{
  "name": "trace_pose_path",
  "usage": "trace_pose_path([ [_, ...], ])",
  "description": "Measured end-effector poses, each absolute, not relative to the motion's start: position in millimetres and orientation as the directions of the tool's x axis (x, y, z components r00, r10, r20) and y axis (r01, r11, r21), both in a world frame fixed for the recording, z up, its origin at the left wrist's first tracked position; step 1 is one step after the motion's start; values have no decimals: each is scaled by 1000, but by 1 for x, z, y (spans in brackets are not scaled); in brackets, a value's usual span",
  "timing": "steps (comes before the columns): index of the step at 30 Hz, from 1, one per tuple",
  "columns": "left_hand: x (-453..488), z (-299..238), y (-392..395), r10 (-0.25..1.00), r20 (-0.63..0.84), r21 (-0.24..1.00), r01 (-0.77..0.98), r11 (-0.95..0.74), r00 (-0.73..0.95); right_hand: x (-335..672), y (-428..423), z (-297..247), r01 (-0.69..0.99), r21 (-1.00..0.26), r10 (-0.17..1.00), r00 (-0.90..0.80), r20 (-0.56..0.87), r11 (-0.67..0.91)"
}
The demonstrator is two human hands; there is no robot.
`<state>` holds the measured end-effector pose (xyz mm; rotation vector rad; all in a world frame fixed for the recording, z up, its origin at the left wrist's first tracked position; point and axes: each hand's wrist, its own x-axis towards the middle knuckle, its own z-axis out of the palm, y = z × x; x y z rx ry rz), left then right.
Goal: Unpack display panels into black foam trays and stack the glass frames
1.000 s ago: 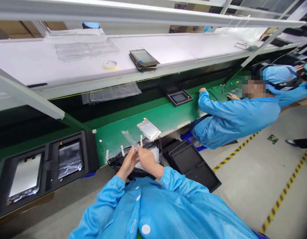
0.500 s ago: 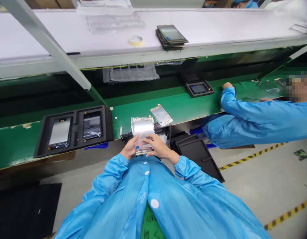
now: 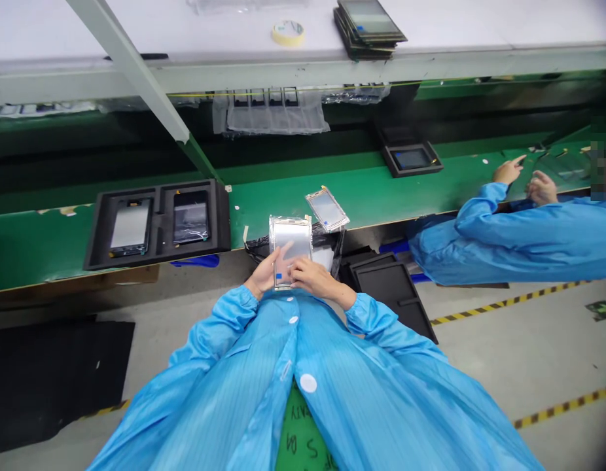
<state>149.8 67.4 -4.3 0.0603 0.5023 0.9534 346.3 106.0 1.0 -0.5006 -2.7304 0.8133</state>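
A flat display panel (image 3: 293, 237), silvery with a clear film and a small blue square near its lower left, is held in front of my body. My left hand (image 3: 264, 273) grips its left edge, thumb lying across the face. At the lower right of the same panel, my right hand (image 3: 313, 277) has its fingers curled together on the panel; what the fingertips pinch is too small to make out. Another display panel (image 3: 327, 208) rests at an angle on the green bench edge, just beyond. Under the held panel, a black plastic bag (image 3: 256, 247) shows partly.
A black foam tray (image 3: 158, 232) with two screens lies on the bench (image 3: 268, 190) to the left. A smaller foam box (image 3: 415, 171) sits further right. A co-worker's hands (image 3: 509, 171) are at right. Above, the shelf holds tape (image 3: 288, 33) and stacked panels (image 3: 369, 29). Black trays (image 3: 391, 288) stand below.
My right fingers have drawn closer together on the panel, and my left thumb reaches further over its face. The co-worker's hands have come apart into view. My head view has tilted down.
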Motion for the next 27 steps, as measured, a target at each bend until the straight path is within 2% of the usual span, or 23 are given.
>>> trace_pose_path([
  [3,151,-10,55,798,-328,331,-730,598,505,347,93,-3,319,-635,464,-883,70,703],
  [6,151,-10,40,802,-268,458,-661,594,534,344,87,-5,368,-800,624,-782,9,473],
  [9,151,-6,30,793,-246,574,-576,583,557,344,98,3,215,-965,750,-661,-30,150],
  [11,152,-3,27,783,-236,600,-548,583,575,354,120,14,37,-999,848,-529,-28,-10],
  [12,152,-2,26,778,-229,601,-543,586,586,364,135,21,-57,-998,910,-414,-11,-38],
  [14,154,-1,23,768,-220,601,-537,592,601,393,170,36,-211,-977,994,-97,48,27],
  [15,155,-1,21,764,-221,604,-530,595,606,410,188,42,-242,-964,992,83,91,108],
  [17,156,-1,18,765,-229,616,-518,593,602,446,214,52,-161,-948,898,394,195,276],
  [19,157,0,15,778,-250,634,-509,582,577,471,222,55,54,-937,785,532,319,344],
  [20,157,0,14,785,-263,641,-507,577,561,478,219,55,158,-929,773,517,366,334],
  [22,158,2,14,791,-287,647,-500,576,541,475,200,52,260,-924,871,336,357,279],
  [24,159,3,14,788,-309,644,-492,585,532,458,176,47,200,-961,979,34,203,193],
  [26,160,3,15,781,-333,640,-482,598,528,435,156,42,67,-996,975,-217,50,66],
  [27,161,3,16,776,-345,637,-476,607,528,425,149,40,-1,-1000,958,-286,0,0],
])
